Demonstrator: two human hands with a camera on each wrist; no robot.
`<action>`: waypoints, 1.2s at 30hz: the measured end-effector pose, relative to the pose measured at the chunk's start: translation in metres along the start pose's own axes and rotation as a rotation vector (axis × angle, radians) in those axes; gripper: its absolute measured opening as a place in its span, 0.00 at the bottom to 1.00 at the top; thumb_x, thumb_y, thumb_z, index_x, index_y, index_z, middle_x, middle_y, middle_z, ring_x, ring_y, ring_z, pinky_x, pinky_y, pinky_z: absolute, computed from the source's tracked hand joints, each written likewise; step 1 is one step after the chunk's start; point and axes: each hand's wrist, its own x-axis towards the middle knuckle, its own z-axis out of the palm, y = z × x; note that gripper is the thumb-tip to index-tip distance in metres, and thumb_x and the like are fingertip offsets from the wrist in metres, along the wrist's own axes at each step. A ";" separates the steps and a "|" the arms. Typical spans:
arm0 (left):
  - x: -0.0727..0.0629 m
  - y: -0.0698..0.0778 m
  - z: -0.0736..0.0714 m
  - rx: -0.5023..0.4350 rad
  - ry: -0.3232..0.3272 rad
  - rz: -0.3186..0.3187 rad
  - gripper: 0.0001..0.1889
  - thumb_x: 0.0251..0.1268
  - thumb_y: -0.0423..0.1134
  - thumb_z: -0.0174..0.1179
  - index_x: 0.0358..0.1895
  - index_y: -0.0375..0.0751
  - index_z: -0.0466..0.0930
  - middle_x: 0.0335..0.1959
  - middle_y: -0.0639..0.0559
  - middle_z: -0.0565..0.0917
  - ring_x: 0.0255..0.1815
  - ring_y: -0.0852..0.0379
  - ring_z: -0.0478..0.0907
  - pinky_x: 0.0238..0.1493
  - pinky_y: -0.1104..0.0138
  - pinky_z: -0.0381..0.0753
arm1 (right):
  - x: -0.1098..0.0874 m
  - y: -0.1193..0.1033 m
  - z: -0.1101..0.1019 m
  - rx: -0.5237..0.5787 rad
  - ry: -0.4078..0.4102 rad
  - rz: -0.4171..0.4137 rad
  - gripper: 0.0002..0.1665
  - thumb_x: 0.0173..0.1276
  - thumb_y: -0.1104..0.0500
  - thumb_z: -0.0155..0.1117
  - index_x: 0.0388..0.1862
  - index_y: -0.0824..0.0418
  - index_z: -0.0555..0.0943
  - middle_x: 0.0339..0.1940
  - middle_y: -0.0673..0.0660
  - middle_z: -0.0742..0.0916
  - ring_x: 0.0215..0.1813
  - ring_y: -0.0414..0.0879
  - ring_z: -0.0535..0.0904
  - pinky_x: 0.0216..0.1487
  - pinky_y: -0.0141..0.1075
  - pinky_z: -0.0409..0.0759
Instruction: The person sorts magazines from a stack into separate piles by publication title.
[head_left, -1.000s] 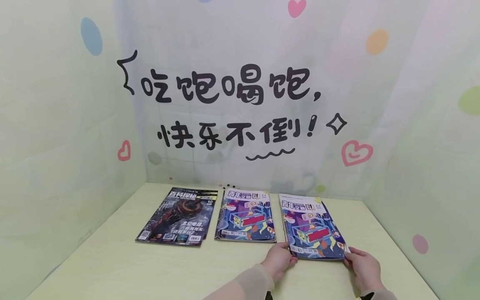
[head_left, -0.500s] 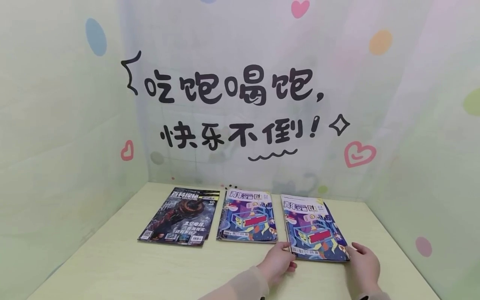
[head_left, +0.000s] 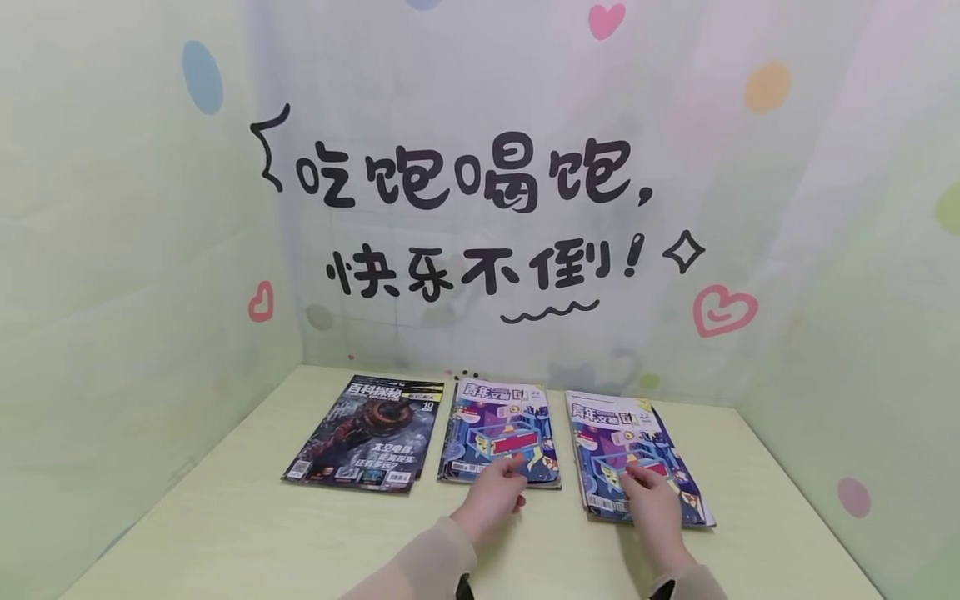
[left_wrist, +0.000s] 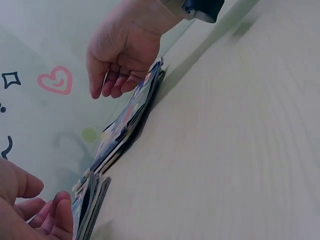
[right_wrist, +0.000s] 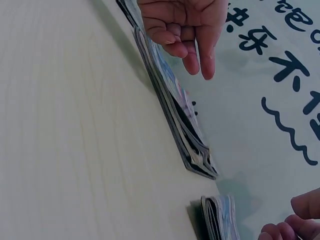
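Observation:
Three low stacks of magazines lie side by side on the table. My left hand (head_left: 491,496) hovers over the front edge of the middle stack (head_left: 491,421), its fingers loosely curled around nothing. Over the lower part of the right stack (head_left: 600,425) is my right hand (head_left: 654,510), also holding nothing and hiding some of the purple cover. Both of these stacks show the same cartoon cover. In the right wrist view, the layered edges of the middle stack (right_wrist: 172,105) appear below the left hand (right_wrist: 185,25), apart from its fingertips.
To the left lies the third stack, topped by a dark magazine (head_left: 367,437) with a reddish machine on its cover. Pale wooden tabletop (head_left: 247,550) extends in front of the stacks. Printed cloth walls (head_left: 480,350) with black lettering enclose the back and sides.
Both hands have let go of the right stack's lower corners and risen. The left hand has moved left to the middle stack, and the right hand has moved left over the right stack's cover.

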 end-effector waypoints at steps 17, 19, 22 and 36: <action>0.000 -0.014 -0.074 0.258 0.340 0.022 0.20 0.62 0.32 0.54 0.58 0.30 0.76 0.50 0.38 0.79 0.51 0.45 0.75 0.55 0.51 0.75 | -0.016 -0.016 0.077 -0.105 -0.131 -0.007 0.27 0.68 0.61 0.57 0.61 0.77 0.71 0.58 0.74 0.77 0.58 0.65 0.74 0.58 0.54 0.75; -0.001 -0.017 -0.076 0.278 0.369 0.026 0.20 0.62 0.32 0.55 0.57 0.30 0.76 0.51 0.37 0.77 0.53 0.42 0.73 0.58 0.48 0.72 | -0.017 -0.014 0.083 -0.136 -0.132 -0.023 0.29 0.67 0.61 0.57 0.61 0.79 0.69 0.59 0.76 0.75 0.60 0.67 0.72 0.59 0.54 0.73; -0.001 -0.022 -0.076 0.317 0.384 0.036 0.21 0.63 0.33 0.55 0.59 0.28 0.75 0.54 0.31 0.74 0.58 0.35 0.69 0.62 0.45 0.67 | -0.017 -0.010 0.091 -0.154 -0.129 -0.015 0.30 0.67 0.62 0.57 0.62 0.82 0.66 0.61 0.77 0.73 0.63 0.69 0.69 0.63 0.55 0.70; -0.001 -0.030 -0.071 0.479 0.375 -0.002 0.23 0.65 0.36 0.53 0.60 0.26 0.72 0.58 0.30 0.72 0.59 0.29 0.66 0.62 0.40 0.62 | -0.018 -0.004 0.103 -0.199 -0.097 -0.054 0.29 0.65 0.65 0.59 0.60 0.81 0.69 0.59 0.77 0.75 0.63 0.70 0.68 0.63 0.57 0.68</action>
